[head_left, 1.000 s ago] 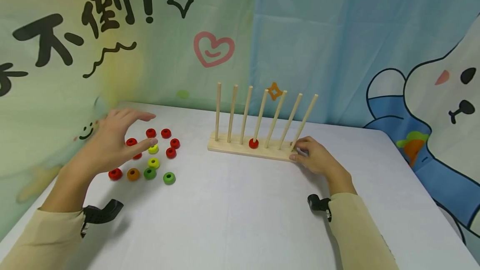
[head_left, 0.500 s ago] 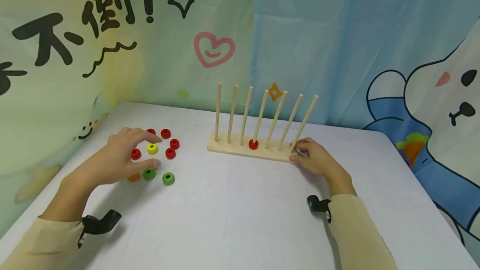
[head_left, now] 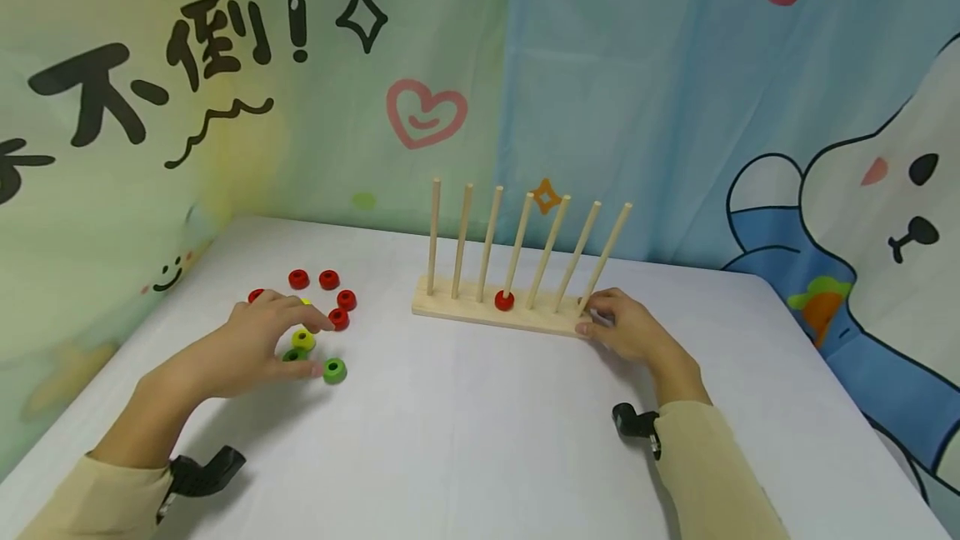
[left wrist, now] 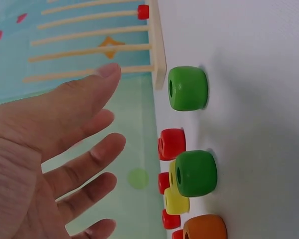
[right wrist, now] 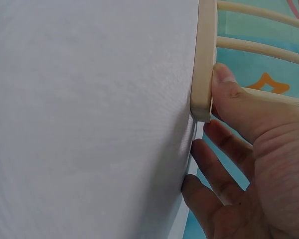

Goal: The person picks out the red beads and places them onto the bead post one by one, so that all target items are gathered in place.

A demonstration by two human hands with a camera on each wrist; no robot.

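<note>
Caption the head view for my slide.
Left grip open near loose coloured beads; right grip holding the end of a seven-peg wooden stand, one red bead on its middle peg.

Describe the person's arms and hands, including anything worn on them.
The left sleeve and right sleeve are beige, ending near the wrist. A curved black device sits at each cuff. The left hand and right hand are bare: no gloves or rings visible.

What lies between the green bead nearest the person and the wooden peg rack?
In the head view, only bare white tabletop lies between that green bead and the wooden peg rack.
</note>
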